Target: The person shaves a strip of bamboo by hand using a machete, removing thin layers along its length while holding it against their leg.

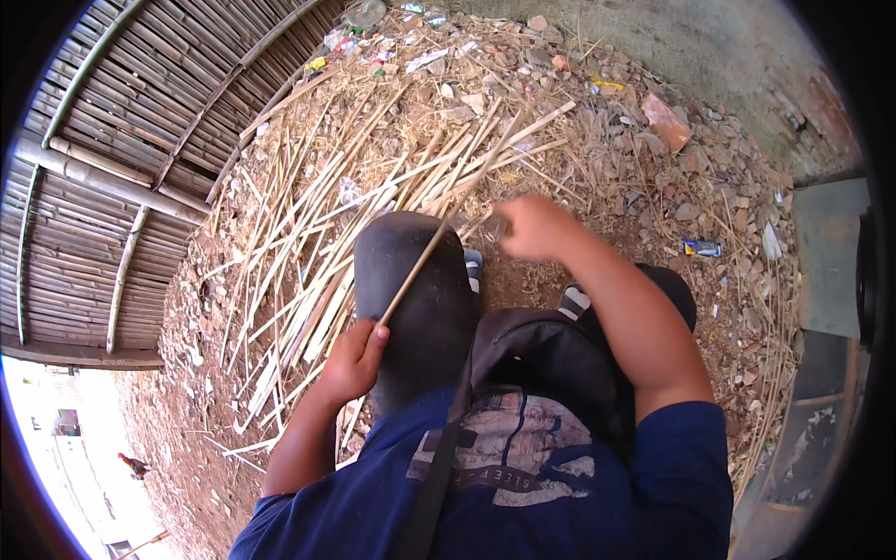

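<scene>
A: While gripped at its near end by the left hand (353,359), clenched tight, thin bamboo strip (439,229) slanting far and right across the black pad (411,299) over the knee.

B: And the right hand (532,227)?

A: Blurred; closed near the strip's middle, probably around a small blade, but cannot tell for sure.

B: Advice for the shaving?

A: Best to keep the strip pressed flat on the pad, stroke away from the body, left fist well behind the edge.

B: Ground?

A: Bare dirt littered with a heap of split bamboo sticks (308,243) to the left, stones and scraps (667,121) far right.

B: Surroundings?

A: Bamboo wall (103,168) on the left, concrete wall (709,47) beyond, a rooster (133,465) near left in sunlight.
</scene>
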